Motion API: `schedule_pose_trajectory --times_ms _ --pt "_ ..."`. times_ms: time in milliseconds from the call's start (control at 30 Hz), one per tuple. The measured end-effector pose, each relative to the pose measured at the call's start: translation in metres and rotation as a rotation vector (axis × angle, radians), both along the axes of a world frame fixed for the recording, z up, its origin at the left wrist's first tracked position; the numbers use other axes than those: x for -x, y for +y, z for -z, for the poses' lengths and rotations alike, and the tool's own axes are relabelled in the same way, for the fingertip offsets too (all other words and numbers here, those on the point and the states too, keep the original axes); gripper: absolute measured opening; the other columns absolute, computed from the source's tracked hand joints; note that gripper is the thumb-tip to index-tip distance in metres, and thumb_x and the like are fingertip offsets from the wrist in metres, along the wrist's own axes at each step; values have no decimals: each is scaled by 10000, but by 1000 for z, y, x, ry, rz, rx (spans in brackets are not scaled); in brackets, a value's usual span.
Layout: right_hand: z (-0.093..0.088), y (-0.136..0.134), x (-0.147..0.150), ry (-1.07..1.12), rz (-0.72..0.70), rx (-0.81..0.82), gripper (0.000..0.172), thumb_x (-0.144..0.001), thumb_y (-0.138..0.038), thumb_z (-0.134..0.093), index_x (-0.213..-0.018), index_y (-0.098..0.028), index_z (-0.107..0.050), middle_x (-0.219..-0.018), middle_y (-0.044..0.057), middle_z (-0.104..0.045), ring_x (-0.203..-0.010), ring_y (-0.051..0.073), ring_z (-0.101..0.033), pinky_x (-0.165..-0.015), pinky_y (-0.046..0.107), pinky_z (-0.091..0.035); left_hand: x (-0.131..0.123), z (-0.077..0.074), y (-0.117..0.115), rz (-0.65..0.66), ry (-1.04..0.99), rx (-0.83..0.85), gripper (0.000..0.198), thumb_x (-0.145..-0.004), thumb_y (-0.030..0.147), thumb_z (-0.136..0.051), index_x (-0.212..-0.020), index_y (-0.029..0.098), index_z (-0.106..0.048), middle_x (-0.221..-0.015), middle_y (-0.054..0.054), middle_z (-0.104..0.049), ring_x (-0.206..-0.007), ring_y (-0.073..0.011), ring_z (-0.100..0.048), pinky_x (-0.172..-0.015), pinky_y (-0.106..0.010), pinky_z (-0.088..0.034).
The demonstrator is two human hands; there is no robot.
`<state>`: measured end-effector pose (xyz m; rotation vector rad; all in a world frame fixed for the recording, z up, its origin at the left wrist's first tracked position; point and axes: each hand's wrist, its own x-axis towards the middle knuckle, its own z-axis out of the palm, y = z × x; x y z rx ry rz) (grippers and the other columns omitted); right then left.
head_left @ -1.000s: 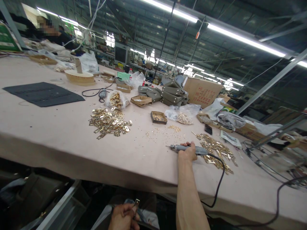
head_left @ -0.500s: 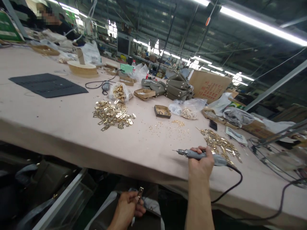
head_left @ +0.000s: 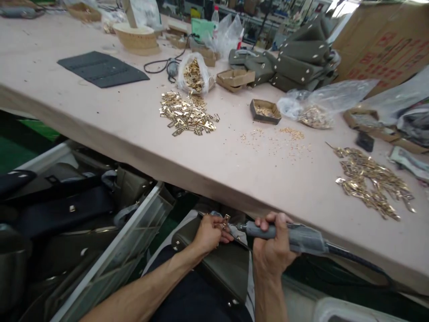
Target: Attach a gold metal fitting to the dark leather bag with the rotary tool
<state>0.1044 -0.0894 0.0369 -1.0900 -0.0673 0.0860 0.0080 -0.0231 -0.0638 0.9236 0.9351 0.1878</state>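
Note:
My right hand (head_left: 273, 248) is wrapped round a grey corded electric screwdriver (head_left: 295, 239), its tip pointing left below the table edge. My left hand (head_left: 209, 232) pinches a small gold metal clasp (head_left: 226, 220) against an olive-green bag (head_left: 223, 264) that lies in my lap. The driver's tip sits close beside the clasp, just right of my left fingers. Both hands are in front of the pink table (head_left: 117, 120), under its edge.
On the table lie two heaps of gold plates (head_left: 187, 117) (head_left: 372, 181), a clear bag of the same parts (head_left: 194, 76), scattered small screws (head_left: 278, 136), a little box of screws (head_left: 264, 111), a dark mat (head_left: 102, 68), olive bags (head_left: 298, 62) and cardboard boxes (head_left: 382, 40). A bin of dark bags (head_left: 67, 210) stands at the lower left.
My right hand lifted the screwdriver off the table and brought it down to my lap. My left hand rose with the clasp to meet it. The view tilted downward.

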Motion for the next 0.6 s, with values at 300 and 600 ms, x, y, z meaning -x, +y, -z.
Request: schedule_pose_trajectory --times_ms 300,600 --pt "19 11 20 -87 -101 89 146 -897 -206 -687 -804 -163 -583 -717 -20 -574 -530 107 -512 -549 298 -471 2 -1 2 9 -27 -33 194 -844 162 -560 -917 35 -687 -743 -167 -737 -625 -254 -747 -510 -268 -590" --pt "22 17 21 -122 -95 114 153 -910 -210 -676 -807 -168 -571 -706 -26 -575 -523 104 -508 -549 292 -476 4 0 2 30 -25 -42 226 -827 72 -477 -934 37 -672 -773 -162 -744 -633 -236 -748 -525 -263 -594"
